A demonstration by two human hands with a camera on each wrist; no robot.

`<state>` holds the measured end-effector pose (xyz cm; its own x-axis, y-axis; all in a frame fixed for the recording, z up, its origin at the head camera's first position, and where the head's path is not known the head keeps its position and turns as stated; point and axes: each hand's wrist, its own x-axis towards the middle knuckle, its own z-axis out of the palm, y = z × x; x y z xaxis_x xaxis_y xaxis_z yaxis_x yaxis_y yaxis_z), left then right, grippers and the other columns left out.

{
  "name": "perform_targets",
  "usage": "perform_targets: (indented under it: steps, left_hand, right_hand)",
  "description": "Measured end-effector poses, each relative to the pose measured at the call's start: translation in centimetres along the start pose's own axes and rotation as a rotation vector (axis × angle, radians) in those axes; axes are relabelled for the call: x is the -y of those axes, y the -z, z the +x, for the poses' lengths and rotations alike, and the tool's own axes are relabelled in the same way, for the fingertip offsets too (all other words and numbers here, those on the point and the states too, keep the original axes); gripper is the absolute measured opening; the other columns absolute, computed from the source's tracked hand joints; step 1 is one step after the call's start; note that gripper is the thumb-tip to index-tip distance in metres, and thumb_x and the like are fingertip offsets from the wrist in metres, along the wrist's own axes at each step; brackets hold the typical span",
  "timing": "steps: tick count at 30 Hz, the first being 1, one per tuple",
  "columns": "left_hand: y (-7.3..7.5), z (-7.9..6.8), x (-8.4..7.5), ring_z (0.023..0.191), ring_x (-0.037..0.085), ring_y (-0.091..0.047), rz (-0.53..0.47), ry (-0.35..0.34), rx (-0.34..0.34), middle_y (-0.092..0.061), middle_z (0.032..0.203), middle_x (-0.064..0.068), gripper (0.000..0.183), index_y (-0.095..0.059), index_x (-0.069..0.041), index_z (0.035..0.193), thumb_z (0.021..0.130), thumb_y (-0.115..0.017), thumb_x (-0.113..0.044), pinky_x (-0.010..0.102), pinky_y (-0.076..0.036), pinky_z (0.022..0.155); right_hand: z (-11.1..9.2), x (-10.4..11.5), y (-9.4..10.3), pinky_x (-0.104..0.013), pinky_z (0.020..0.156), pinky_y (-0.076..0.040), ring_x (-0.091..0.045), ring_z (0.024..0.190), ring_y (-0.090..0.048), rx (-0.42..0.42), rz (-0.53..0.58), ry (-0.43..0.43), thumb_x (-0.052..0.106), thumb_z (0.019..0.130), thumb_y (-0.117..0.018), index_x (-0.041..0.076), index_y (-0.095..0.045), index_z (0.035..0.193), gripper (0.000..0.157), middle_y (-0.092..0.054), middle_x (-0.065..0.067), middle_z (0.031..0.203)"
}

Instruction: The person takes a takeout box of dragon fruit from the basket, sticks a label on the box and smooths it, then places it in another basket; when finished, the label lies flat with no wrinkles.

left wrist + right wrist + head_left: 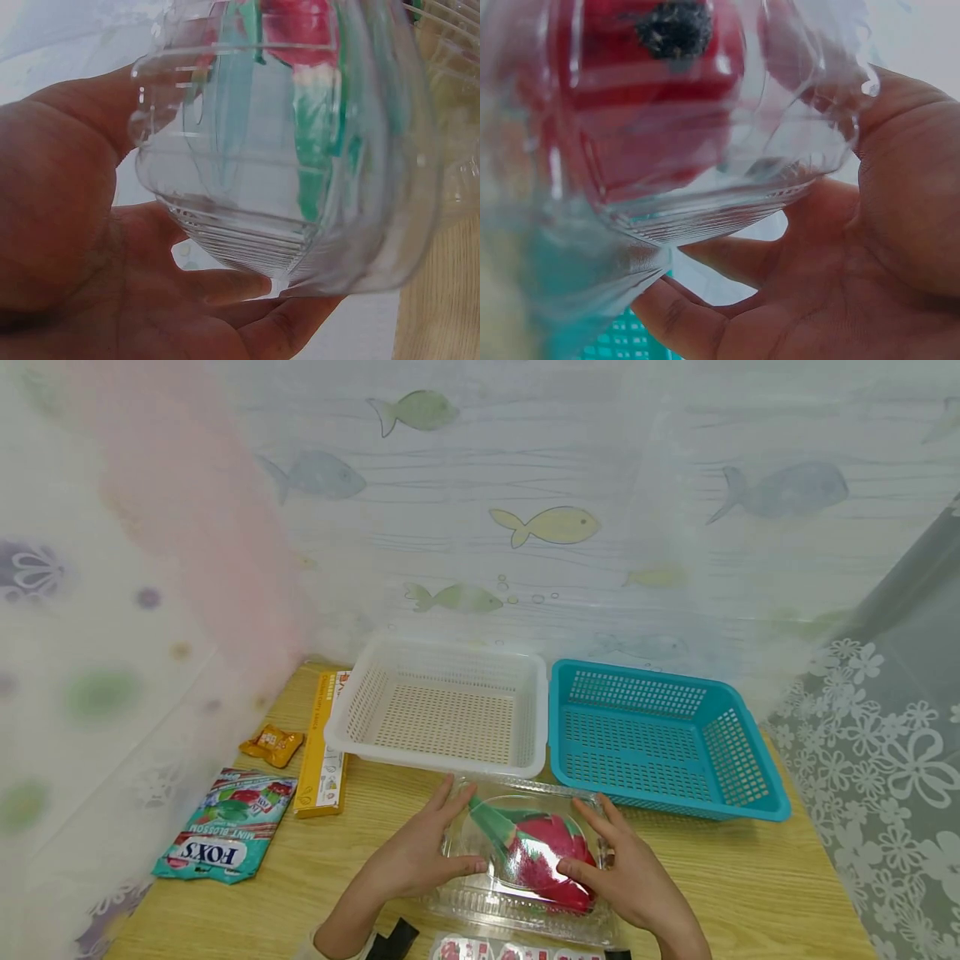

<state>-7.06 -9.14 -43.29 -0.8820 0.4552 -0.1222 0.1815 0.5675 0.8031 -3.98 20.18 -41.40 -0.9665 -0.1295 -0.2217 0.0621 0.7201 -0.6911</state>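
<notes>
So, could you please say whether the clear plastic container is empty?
Not empty: a red-and-green object shows through the container in all three views.

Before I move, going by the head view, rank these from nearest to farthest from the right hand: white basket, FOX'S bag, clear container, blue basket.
1. Clear container: touching the right hand, on its left.
2. Blue basket: ahead of the hand.
3. White basket: ahead and to the left.
4. FOX'S bag: far left, past the left hand.
</notes>
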Motion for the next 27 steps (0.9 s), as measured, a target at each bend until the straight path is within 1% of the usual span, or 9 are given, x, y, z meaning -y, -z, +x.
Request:
perform_targets:
  steps: [11, 16, 23, 27]
  left_hand:
    - [-0.26, 0.11, 0.06, 0.144, 0.062, -0.029, -0.013, 0.014, 0.005, -0.007, 0.169, 0.028, 0.098, -0.029, -0.011, 0.162, 0.084, -0.083, -0.038, 0.07, -0.043, 0.104]
    - [-0.43, 0.17, 0.1, 0.143, 0.062, -0.031, -0.008, 0.016, 0.002, -0.007, 0.168, 0.028, 0.098, -0.029, -0.011, 0.162, 0.084, -0.084, -0.037, 0.07, -0.044, 0.103]
    - [-0.69, 0.22, 0.23, 0.142, 0.062, -0.031, -0.011, 0.023, 0.004, -0.008, 0.168, 0.03, 0.098, -0.029, -0.011, 0.162, 0.085, -0.084, -0.035, 0.07, -0.044, 0.103]
    - [-0.83, 0.3, 0.38, 0.142, 0.063, -0.031, -0.015, 0.023, 0.002, -0.008, 0.167, 0.031, 0.098, -0.029, -0.01, 0.162, 0.085, -0.084, -0.035, 0.069, -0.045, 0.103]
  right_hand:
    - [0.19, -0.3, -0.12, -0.057, 0.089, -0.055, -0.046, 0.119, -0.064, -0.001, 0.008, -0.001, 0.042, 0.085, -0.082, 0.021, -0.045, 0.156, 0.082, -0.019, -0.024, 0.168]
    - [0.28, -0.39, -0.18, -0.057, 0.088, -0.055, -0.046, 0.119, -0.064, 0.0, 0.005, 0.0, 0.042, 0.085, -0.082, 0.02, -0.045, 0.156, 0.082, -0.019, -0.025, 0.168]
    - [0.55, -0.65, -0.37, -0.057, 0.089, -0.054, -0.049, 0.121, -0.062, 0.013, 0.012, 0.006, 0.042, 0.086, -0.081, 0.019, -0.044, 0.156, 0.083, -0.019, -0.026, 0.167]
    - [0.63, -0.86, -0.47, -0.06, 0.09, -0.053, -0.051, 0.123, -0.06, 0.016, 0.008, 0.005, 0.042, 0.086, -0.08, 0.019, -0.043, 0.156, 0.083, -0.018, -0.027, 0.167]
